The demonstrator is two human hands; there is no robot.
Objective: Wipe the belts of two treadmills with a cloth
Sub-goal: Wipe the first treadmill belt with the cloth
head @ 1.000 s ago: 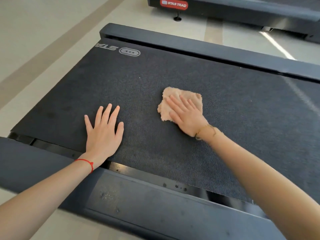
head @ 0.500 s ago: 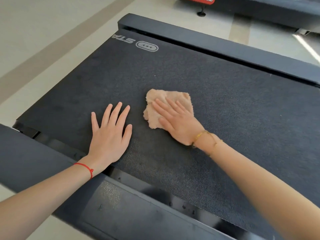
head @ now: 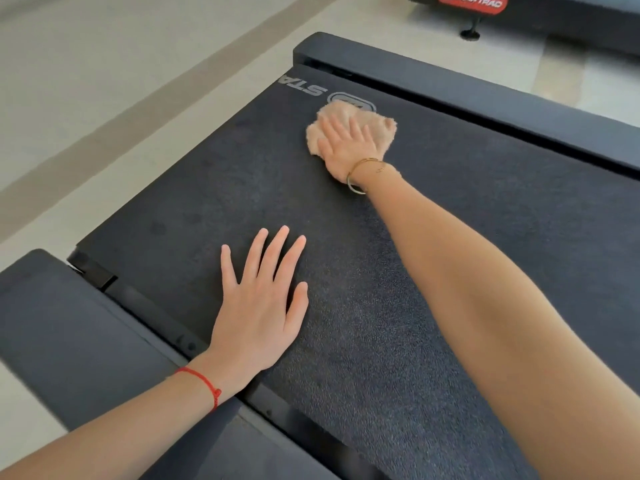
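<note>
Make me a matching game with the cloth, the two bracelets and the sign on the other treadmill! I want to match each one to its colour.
Things:
1. cloth
2. string bracelet on the left wrist
3. bangle on the right wrist
4. sign on the far treadmill

Colours:
A. gold
B. red with white letters
C. peach
D. plain red

Pairs: 1-C, 2-D, 3-A, 4-B
</note>
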